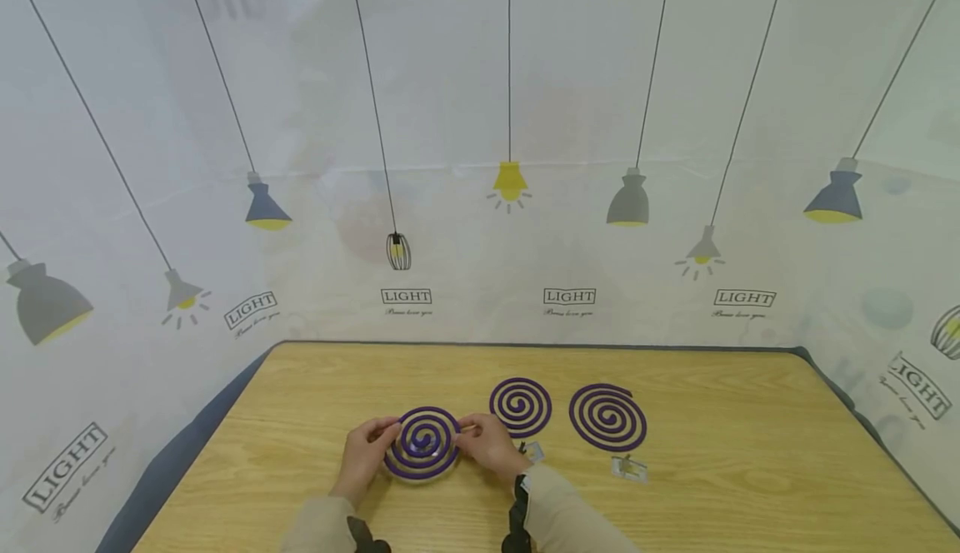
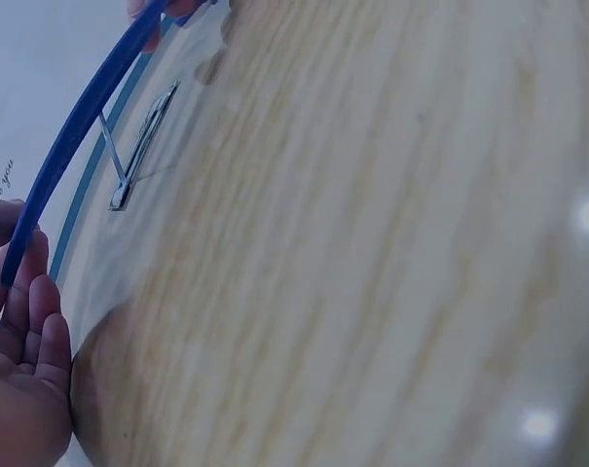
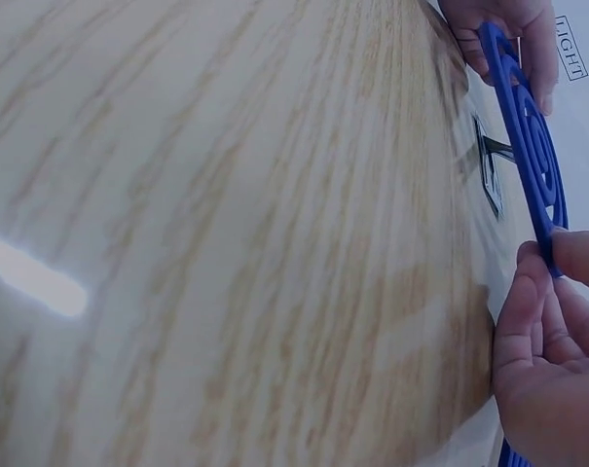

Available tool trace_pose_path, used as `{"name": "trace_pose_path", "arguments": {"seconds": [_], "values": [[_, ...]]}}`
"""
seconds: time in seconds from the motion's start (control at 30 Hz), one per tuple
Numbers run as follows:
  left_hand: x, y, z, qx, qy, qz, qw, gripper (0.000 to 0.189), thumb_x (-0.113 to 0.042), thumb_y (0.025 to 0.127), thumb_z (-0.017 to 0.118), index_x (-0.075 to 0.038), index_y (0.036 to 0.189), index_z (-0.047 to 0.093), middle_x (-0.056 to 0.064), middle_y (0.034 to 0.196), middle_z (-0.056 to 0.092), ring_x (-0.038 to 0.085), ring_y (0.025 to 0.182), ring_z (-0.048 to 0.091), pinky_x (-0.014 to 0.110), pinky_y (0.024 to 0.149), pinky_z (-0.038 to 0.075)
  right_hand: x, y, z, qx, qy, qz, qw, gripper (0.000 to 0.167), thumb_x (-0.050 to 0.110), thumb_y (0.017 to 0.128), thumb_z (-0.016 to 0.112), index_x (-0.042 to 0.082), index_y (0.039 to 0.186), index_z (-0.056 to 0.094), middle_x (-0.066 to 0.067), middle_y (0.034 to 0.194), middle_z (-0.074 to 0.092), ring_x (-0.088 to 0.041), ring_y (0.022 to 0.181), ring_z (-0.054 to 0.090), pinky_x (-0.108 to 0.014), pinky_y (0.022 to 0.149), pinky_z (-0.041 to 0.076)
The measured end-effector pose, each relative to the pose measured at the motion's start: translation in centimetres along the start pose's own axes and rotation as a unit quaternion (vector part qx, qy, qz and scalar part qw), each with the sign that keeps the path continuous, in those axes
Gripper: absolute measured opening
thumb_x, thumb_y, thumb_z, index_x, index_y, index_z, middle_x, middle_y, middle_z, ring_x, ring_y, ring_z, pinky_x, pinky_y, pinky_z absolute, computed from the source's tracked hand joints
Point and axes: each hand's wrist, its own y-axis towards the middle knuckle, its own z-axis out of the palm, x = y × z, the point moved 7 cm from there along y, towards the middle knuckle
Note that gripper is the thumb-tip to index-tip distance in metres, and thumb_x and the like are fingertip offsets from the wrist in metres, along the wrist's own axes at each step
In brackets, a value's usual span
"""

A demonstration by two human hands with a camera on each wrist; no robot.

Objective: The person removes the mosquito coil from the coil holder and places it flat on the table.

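Both hands hold a purple mosquito coil (image 1: 424, 441) level above the table, blue-looking in the wrist views. My left hand (image 1: 363, 456) pinches its left rim between thumb and fingers. On the opposite rim, my right hand (image 1: 491, 446) grips it the same way. Beneath the coil lies a small flat metal coil stand (image 2: 140, 154), whose raised prong reaches the coil's underside. The right wrist view also shows this stand (image 3: 489, 173) under the coil (image 3: 528, 136). Whether the prong sits in the coil I cannot tell.
To the right lie two more purple coils, a nearer one (image 1: 521, 407) and a farther one (image 1: 608, 417). A metal stand (image 1: 628, 468) is in front of the farther coil. Another stand (image 1: 534, 451) shows partly beside the right wrist. A lamp-printed curtain (image 1: 480, 253) surrounds the wooden table (image 1: 720, 420).
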Motion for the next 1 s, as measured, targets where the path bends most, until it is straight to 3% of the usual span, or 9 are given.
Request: {"name": "trace_pose_path", "arguments": {"seconds": [0.43,0.77,1.0], "values": [[-0.3,-0.2,-0.1,0.001,-0.018,-0.027,0.9995,0.027,-0.015,0.084,0.06,0.006,0.101,0.061,0.008,0.09,0.062,0.009,0.076,0.053,0.016,0.064,0.046,-0.1,0.2,-0.1,0.001,0.015,-0.005,0.9999,0.025,0.008,0.081,0.062,-0.004,0.103,0.059,-0.002,0.066,0.056,-0.009,0.056,0.05,-0.02,0.049,0.041],[-0.8,-0.1,-0.2,0.0,-0.006,-0.012,0.9999,0.029,-0.019,0.082,0.063,0.004,0.1,0.064,0.008,0.091,0.063,0.01,0.078,0.053,0.018,0.066,0.045,0.0,0.4,-0.6,0.008,0.025,-0.014,0.9996,0.027,0.008,0.081,0.062,-0.004,0.105,0.058,-0.004,0.069,0.058,-0.011,0.059,0.052,-0.022,0.052,0.044],[-1.4,0.0,-0.1,0.005,-0.011,-0.013,0.9998,0.028,-0.019,0.083,0.062,0.002,0.101,0.063,0.008,0.095,0.063,0.011,0.082,0.053,0.018,0.068,0.045,0.4,0.4,-1.0,0.015,0.062,-0.007,0.998,0.029,0.007,0.082,0.061,-0.006,0.108,0.055,-0.005,0.07,0.058,-0.014,0.062,0.056,-0.028,0.056,0.05]]}}
